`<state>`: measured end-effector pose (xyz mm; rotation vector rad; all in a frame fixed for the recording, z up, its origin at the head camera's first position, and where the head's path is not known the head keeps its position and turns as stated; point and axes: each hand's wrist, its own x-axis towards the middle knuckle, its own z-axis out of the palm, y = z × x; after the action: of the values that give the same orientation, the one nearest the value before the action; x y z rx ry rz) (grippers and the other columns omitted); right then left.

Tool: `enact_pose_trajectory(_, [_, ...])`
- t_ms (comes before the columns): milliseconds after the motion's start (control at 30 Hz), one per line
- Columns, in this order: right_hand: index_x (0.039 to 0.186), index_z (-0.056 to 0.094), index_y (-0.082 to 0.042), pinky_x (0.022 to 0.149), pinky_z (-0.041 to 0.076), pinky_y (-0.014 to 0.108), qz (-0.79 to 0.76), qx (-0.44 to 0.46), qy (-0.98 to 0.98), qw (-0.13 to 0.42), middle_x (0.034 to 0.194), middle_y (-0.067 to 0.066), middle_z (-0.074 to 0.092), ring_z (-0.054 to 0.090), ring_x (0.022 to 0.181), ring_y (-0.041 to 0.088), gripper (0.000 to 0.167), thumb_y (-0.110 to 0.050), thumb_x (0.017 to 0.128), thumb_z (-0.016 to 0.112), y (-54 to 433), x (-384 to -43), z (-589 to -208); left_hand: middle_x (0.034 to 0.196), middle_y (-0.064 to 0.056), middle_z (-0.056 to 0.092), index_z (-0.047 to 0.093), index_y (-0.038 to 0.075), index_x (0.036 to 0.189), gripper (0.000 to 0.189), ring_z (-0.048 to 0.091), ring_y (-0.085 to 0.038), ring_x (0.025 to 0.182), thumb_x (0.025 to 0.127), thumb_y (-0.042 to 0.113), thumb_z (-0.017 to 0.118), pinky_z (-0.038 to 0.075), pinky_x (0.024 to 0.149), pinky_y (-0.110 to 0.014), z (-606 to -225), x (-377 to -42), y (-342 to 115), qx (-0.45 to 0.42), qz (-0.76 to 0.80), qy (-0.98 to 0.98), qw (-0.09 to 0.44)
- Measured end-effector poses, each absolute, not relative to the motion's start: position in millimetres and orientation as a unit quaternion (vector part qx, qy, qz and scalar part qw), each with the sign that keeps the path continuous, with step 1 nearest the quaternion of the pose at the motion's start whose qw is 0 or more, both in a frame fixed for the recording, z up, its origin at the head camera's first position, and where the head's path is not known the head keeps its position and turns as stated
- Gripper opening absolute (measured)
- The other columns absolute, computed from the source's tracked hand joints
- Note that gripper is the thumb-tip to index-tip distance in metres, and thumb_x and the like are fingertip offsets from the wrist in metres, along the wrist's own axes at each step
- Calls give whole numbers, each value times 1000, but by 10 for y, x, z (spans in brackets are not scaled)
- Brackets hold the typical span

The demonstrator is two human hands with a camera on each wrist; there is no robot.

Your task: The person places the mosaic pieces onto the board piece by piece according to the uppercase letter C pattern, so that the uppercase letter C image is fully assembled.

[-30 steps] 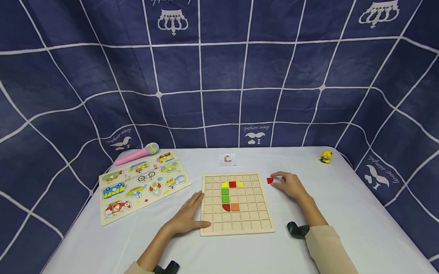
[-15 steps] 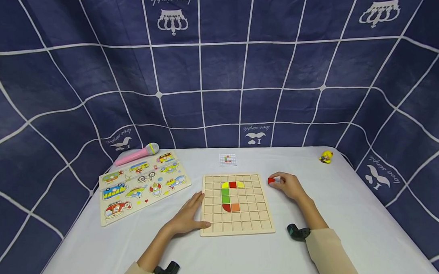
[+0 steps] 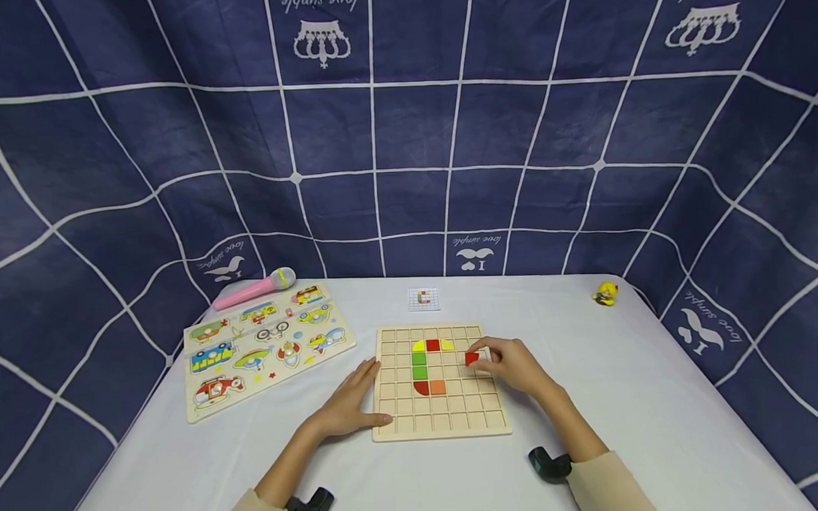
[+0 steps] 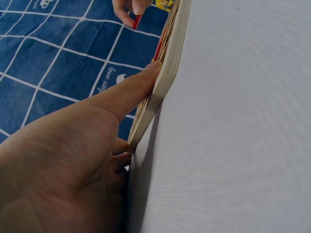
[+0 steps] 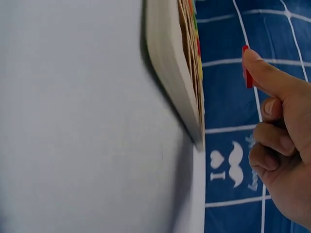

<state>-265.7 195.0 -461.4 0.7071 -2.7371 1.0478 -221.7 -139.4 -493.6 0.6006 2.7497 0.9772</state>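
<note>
My right hand (image 3: 514, 366) pinches a small red piece (image 3: 471, 358) between thumb and fingertips, over the right part of a wooden grid board (image 3: 458, 421). In the right wrist view the red piece (image 5: 247, 73) shows edge-on, raised above the board. Along the board's left edge rests my left hand (image 3: 346, 406), its fingers extended and its thumb on the front left corner. Coloured tiles lie in the grid: a red square (image 3: 433, 345) between two yellow pieces, two green squares (image 3: 419, 366) below, then a dark red rounded piece (image 3: 421, 388) beside an orange square (image 3: 438, 387).
Behind the board lies a small pattern card (image 3: 424, 298). On the left is a vehicle puzzle board (image 3: 265, 388), with a pink toy microphone (image 3: 251, 291) at its back edge. A yellow figurine (image 3: 606, 293) stands at the back right of the white table (image 3: 417, 484).
My right hand has carried the red piece leftward, from beside the board to over its right columns. The piece was turned in the fingers before that. My left hand stays in place.
</note>
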Motion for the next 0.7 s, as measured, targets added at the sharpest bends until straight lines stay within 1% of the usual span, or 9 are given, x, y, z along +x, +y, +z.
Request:
enact_pose_trajectory(233, [96,68,-24,44,26,18,339,281,-898,21,52,-11,35,30,46,1,22,-33,77,74,1749,-2538,-4672,153,-14,12,17,4,147,105,7,-33,139,71,52,72,13,108,-53,-4925,-2225,-1394,203,328,919,79])
enact_pose_trajectory(433, [93,69,-23,44,26,17,311,293,-904,17,51,-13,37,30,46,0,20,-34,77,73,1697,-2511,-4779,153,-14,12,18,4,147,106,7,-34,139,71,52,73,13,108,-54,-4926,-2221,-1392,198,329,920,81])
enact_pose_trajectory(700, [93,69,-23,45,27,18,287,284,-915,19,51,-12,39,33,47,1,19,-32,77,75,1643,-2485,-4799,153,-14,12,18,4,147,105,7,-34,139,71,51,72,13,108,-54,-4913,-2200,-1386,199,325,921,81])
